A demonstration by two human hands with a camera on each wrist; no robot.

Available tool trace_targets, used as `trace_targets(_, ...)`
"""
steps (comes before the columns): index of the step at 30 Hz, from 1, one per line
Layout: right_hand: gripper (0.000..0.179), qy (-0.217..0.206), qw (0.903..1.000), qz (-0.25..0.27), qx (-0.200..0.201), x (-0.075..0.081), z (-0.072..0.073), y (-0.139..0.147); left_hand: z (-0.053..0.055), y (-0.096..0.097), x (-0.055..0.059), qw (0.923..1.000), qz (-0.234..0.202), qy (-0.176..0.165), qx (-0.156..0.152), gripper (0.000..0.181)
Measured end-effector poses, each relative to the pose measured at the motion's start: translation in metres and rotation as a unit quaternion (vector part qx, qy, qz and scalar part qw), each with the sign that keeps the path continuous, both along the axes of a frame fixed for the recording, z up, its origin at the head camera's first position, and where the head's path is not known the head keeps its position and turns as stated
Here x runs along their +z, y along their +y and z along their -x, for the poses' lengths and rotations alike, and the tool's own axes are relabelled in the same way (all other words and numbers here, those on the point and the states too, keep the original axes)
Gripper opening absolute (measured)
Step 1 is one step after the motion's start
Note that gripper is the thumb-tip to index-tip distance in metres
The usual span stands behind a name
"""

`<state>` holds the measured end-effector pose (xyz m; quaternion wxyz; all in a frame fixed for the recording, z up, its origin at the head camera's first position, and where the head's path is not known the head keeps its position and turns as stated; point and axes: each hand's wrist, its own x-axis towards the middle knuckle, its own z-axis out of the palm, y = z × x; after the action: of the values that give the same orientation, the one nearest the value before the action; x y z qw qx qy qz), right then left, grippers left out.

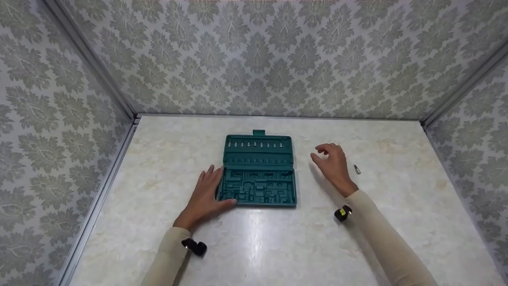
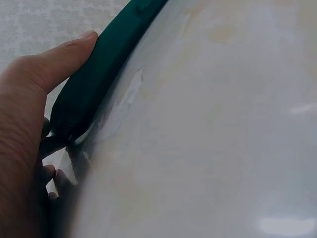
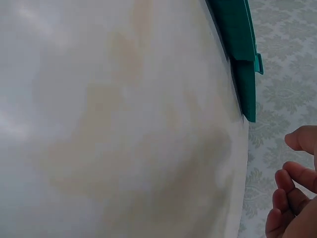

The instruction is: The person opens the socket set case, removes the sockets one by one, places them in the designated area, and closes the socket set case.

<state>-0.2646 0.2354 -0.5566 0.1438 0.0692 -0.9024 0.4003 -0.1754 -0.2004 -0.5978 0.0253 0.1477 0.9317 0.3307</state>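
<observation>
A green plastic bit case (image 1: 258, 186) lies unfolded on the table. In its far half stands a row of several small silver screwdriver bits (image 1: 255, 144); the near half shows bare moulded slots. My left hand (image 1: 204, 192) rests against the case's near left corner, fingers along the left side and thumb on the front edge. The left wrist view shows that thumb (image 2: 69, 57) touching the green wall. To the right of the case, my right hand (image 1: 332, 165) hovers above the table with fingers loosely bent, thumb and index apart, holding nothing. Beyond it lies one small metal bit (image 1: 357, 169).
The pale marbled table (image 1: 158, 151) reaches back to a patterned wall (image 1: 258, 59), with side panels at left and right. A latch tab (image 1: 258, 132) sticks out from the case's far edge. Small black cameras (image 1: 194, 247) are strapped to both wrists.
</observation>
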Motion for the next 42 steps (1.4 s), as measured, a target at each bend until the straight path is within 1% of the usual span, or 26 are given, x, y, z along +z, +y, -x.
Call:
trace_targets(5,0.029,-0.018,0.999,-0.018,0.036,0.002,0.015,-0.017,0.001,0.004,0.0,1.0,-0.002,-0.003,-0.004,0.127)
trace_targets(11,0.03,-0.052,0.9946,-0.037,0.082,0.003,0.031,-0.036,0.004,0.008,-0.005,0.9999,-0.004,-0.008,-0.007,0.127)
trace_targets(14,0.029,-0.056,0.9915,-0.046,0.108,0.001,0.038,-0.042,0.003,0.009,-0.006,0.9999,-0.004,-0.008,-0.006,0.127)
trace_targets(17,0.028,-0.05,0.9896,-0.053,0.124,-0.002,0.045,-0.047,0.003,0.011,-0.006,0.9999,-0.008,-0.008,-0.008,0.127)
trace_targets(22,0.028,-0.055,0.9884,-0.051,0.132,-0.008,0.052,-0.055,0.003,0.01,-0.007,0.9997,-0.014,0.006,-0.017,0.125)
trace_targets(26,0.032,-0.074,0.9866,-0.054,0.135,-0.01,0.055,-0.065,0.002,0.006,-0.008,0.9997,-0.008,0.012,-0.017,0.125)
trace_targets(28,0.034,-0.082,0.9851,-0.065,0.137,-0.009,0.056,-0.07,0.001,0.004,-0.007,0.9998,-0.005,0.01,-0.014,0.125)
trace_targets(31,0.037,-0.094,0.9827,-0.085,0.135,-0.005,0.058,-0.075,0.0,0.003,-0.005,0.9999,-0.002,0.006,-0.008,0.125)
trace_targets(35,0.036,-0.114,0.9793,-0.104,0.131,0.004,0.062,-0.082,0.0,0.002,-0.003,1.0,0.002,0.0,-0.002,0.125)
trace_targets(39,0.036,-0.138,0.978,-0.098,0.122,0.009,0.065,-0.089,0.002,0.0,-0.003,1.0,0.004,-0.001,0.0,0.125)
trace_targets(42,0.037,-0.143,0.9802,-0.079,0.112,0.007,0.065,-0.094,0.003,-0.002,-0.003,1.0,0.004,0.0,-0.001,0.125)
